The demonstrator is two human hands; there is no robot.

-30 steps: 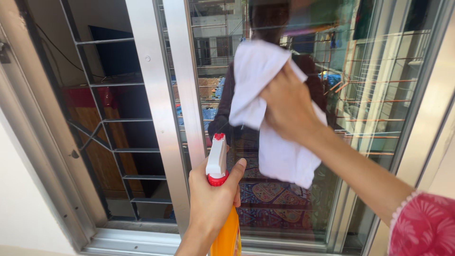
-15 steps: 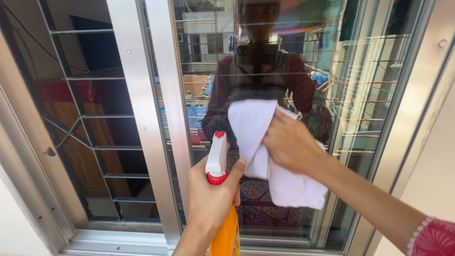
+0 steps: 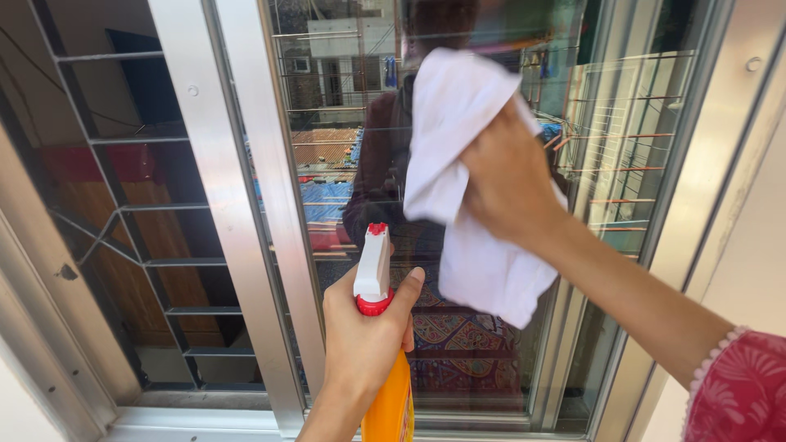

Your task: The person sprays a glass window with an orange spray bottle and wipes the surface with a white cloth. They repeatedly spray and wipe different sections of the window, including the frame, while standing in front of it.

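Comparing with half a second ago, I see the right hand (image 3: 509, 176) has climbed from mid-pane to the upper part of the glass pane (image 3: 344, 123), carrying the white cloth (image 3: 458, 164) with it. Its fingers are closed over the cloth, flattening it against the glass while the loose end hangs below. My left hand (image 3: 364, 336) sits where it was, wrapped tight around the neck of the orange spray bottle (image 3: 385, 385), white nozzle upright, just beside the aluminium frame (image 3: 270, 205).
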